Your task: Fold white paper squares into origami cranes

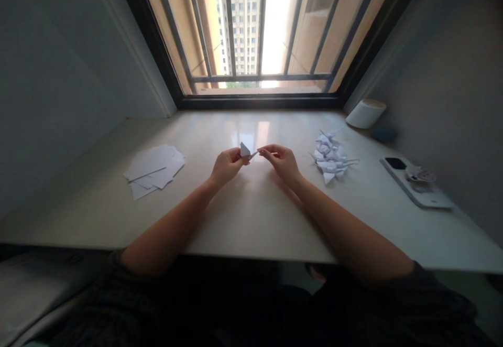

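A small folded white paper figure is held above the middle of the pale desk. My left hand pinches its left side, fingers curled closed around it. From the right, my right hand pinches a thin pointed tip of the same paper. Both hands meet just in front of the window, a little above the desk surface.
A loose stack of flat white paper sheets lies at the left. A heap of folded paper figures sits at the right. Further right are a phone, a white roll and a small blue object. Walls close both sides.
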`<control>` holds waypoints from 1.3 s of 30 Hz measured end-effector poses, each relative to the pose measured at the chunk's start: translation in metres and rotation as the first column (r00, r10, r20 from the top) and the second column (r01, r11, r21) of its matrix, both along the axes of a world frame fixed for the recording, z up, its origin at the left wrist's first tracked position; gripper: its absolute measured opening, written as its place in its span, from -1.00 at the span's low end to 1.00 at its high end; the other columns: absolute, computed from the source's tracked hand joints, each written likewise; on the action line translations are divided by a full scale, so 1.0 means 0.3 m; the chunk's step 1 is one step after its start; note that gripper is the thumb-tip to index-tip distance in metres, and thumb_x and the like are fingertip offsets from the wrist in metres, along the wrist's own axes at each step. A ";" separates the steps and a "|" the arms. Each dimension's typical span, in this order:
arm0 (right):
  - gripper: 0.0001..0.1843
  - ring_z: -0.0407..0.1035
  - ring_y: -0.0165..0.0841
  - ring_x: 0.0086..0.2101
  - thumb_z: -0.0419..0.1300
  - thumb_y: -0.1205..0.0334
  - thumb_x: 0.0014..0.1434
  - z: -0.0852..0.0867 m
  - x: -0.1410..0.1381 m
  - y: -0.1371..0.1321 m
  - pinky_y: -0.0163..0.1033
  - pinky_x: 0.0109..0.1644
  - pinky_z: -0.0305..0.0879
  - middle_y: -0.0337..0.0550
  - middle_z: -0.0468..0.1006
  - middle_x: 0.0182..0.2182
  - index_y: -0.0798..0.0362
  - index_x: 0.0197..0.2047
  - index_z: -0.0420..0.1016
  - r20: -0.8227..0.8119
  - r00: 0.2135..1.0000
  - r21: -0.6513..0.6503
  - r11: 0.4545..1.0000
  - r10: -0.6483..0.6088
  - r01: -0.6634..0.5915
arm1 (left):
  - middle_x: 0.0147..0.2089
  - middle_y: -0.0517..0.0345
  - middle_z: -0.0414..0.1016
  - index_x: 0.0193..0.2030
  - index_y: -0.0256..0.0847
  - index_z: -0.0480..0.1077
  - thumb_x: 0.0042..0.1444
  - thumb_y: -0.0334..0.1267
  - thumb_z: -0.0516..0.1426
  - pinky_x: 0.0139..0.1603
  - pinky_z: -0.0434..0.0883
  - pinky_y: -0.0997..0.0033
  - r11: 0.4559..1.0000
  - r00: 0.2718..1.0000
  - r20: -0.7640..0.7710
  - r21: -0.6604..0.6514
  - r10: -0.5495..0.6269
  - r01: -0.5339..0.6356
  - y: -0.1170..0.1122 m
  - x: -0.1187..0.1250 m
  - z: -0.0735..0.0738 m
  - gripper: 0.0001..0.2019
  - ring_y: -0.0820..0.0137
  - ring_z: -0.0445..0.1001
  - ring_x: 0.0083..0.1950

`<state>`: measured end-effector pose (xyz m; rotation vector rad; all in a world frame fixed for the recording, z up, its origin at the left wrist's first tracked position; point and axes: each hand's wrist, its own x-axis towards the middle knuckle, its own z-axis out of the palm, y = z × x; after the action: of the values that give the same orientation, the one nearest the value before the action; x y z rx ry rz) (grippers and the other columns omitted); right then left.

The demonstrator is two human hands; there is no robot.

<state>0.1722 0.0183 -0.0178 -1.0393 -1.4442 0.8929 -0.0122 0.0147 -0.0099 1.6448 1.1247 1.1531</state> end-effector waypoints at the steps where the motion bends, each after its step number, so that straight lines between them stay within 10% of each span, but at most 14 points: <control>1: -0.73 0.48 -0.29 -0.31 0.30 -0.02 0.03 0.000 0.000 0.000 -0.21 -0.25 0.32 -0.15 0.64 -0.36 0.01 -0.36 0.61 0.003 1.000 0.003 1.000 0.002 -0.002 | -0.44 0.09 0.54 -0.39 -0.30 0.47 -0.02 -0.15 0.23 -0.28 0.38 0.41 1.000 1.000 -0.012 0.005 0.006 -0.005 0.000 -0.001 -0.001 -0.79 0.38 0.49 -0.37; 27: -0.79 0.37 -0.27 -0.31 0.23 0.04 0.16 0.025 0.016 -0.023 -0.12 -0.16 0.31 -0.15 0.57 -0.41 -0.03 -0.37 0.58 0.370 0.908 0.362 0.931 -0.197 0.055 | -0.42 0.10 0.59 -0.43 -0.22 0.48 0.01 -0.07 0.21 -0.37 0.35 0.44 0.990 0.972 -0.210 0.115 0.104 -0.081 -0.024 -0.003 0.026 -0.76 0.35 0.52 -0.39; 39: -0.78 0.43 -0.27 -0.34 0.33 -0.05 0.00 0.013 0.015 -0.014 -0.15 -0.24 0.30 -0.20 0.63 -0.43 -0.10 -0.40 0.64 0.227 0.960 0.192 0.974 -0.165 0.122 | -0.39 0.08 0.59 -0.39 -0.22 0.48 0.02 -0.02 0.21 -0.31 0.38 0.43 0.990 0.968 -0.229 0.123 0.103 -0.076 -0.023 -0.003 0.028 -0.72 0.35 0.53 -0.35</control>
<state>0.1769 0.0140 -0.0140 -1.1319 -1.5944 0.5360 -0.0132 0.0077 -0.0014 1.8725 1.3144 1.1173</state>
